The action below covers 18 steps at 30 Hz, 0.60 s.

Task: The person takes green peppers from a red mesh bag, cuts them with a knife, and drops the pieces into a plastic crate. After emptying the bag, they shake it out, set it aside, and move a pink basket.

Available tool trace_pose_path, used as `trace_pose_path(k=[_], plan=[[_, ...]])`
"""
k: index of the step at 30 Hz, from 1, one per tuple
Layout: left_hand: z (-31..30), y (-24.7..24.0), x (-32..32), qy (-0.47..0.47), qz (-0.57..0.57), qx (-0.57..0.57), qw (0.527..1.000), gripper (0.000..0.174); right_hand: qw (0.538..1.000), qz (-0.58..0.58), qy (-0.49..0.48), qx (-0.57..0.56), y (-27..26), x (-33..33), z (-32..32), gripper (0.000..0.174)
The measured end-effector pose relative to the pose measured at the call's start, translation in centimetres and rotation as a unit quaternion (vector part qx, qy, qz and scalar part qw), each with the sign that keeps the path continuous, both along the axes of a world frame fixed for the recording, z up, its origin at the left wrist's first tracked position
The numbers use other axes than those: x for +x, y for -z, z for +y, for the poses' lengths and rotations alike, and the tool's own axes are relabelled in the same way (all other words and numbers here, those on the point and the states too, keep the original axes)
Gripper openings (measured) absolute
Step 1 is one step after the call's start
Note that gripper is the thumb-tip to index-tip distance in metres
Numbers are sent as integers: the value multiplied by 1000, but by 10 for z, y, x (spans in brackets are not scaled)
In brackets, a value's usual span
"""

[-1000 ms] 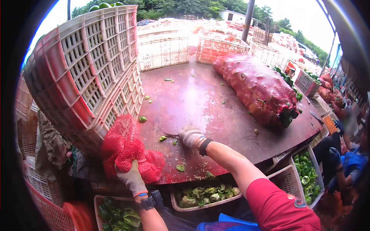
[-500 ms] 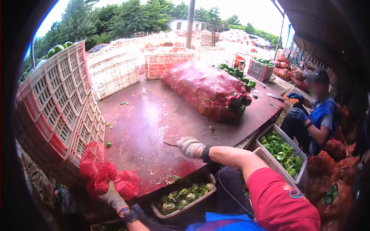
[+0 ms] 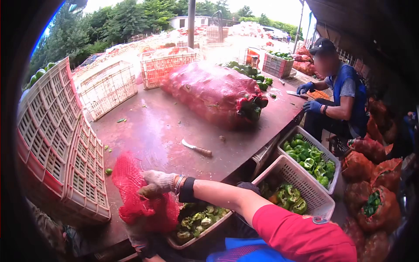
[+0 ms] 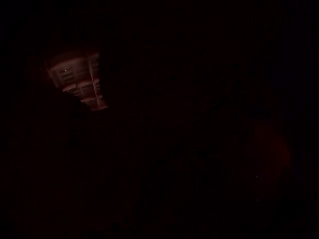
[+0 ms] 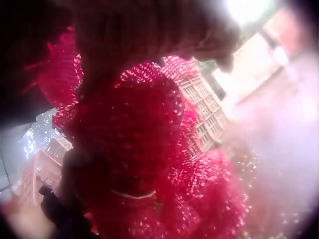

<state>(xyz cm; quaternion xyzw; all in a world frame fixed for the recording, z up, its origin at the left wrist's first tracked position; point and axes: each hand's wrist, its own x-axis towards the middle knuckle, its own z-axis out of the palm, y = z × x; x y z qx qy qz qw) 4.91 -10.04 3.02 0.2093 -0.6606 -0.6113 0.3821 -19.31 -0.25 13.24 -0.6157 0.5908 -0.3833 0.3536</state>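
A crumpled red mesh bag [image 3: 131, 192] is held at the table's near left edge. My gloved right hand [image 3: 158, 182] pinches its upper part; in the right wrist view dark fingers [image 5: 164, 35] cross above the red mesh [image 5: 134, 119]. Low under the bag, my gloved left hand [image 3: 136, 233] grips it from below, its fingers mostly hidden. A knife [image 3: 197, 148] with a wooden handle lies on the table [image 3: 174, 159], right of the bag. Apart from a bit of crate [image 4: 77, 77], the left wrist view is nearly black.
Stacked crates [image 3: 85, 174] stand left. A full mesh sack [image 3: 209, 94] lies across the table, with green peppers [image 3: 248, 72] behind. Below the near edge are crates of peppers [image 3: 310, 161] and scraps [image 3: 203, 220]. A seated person [image 3: 340, 91] works at right.
My right hand has let go of the knife, which now lies on the table, and has moved left to take hold of the mesh bag. The head view has turned right.
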Motion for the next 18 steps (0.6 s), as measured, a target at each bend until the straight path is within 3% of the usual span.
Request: trace_pose_path(k=[1,2,3,4,5,7,8,11,12,13,15,17,18], plan=[[3,-5,-2,-6,-5,12,1000,60,980,-139,-54,133,7,-4,-5,63],[3,-6,-6,-14,-2,-26,1000,58,991,-93,-93,4,58,-9,-22,47],[4,-6,-12,-24,2,-63,998,55,984,-41,-114,-129,74,-5,-27,36],[4,-2,-18,-15,27,-23,999,52,989,-133,-57,-41,99,-1,-13,37],[4,1,-24,-7,54,16,998,49,974,-224,4,42,73,22,25,38],[4,2,-43,43,149,232,960,44,946,-321,23,39,1,52,70,39],[8,7,-55,29,166,216,962,46,972,-198,119,-36,13,63,62,44],[17,8,-71,12,167,144,975,52,962,-74,203,-166,30,66,50,44],[20,4,-68,23,138,112,984,54,962,-104,197,-161,35,59,48,44],[22,1,-63,33,108,81,990,56,967,-63,187,-158,31,52,48,43],[23,6,-48,77,58,159,983,62,973,22,174,-153,23,33,49,39],[31,-1,-41,135,25,211,968,61,960,177,203,-75,28,33,41,40],[44,-15,-40,170,19,226,959,59,944,241,222,-36,6,51,46,40]])
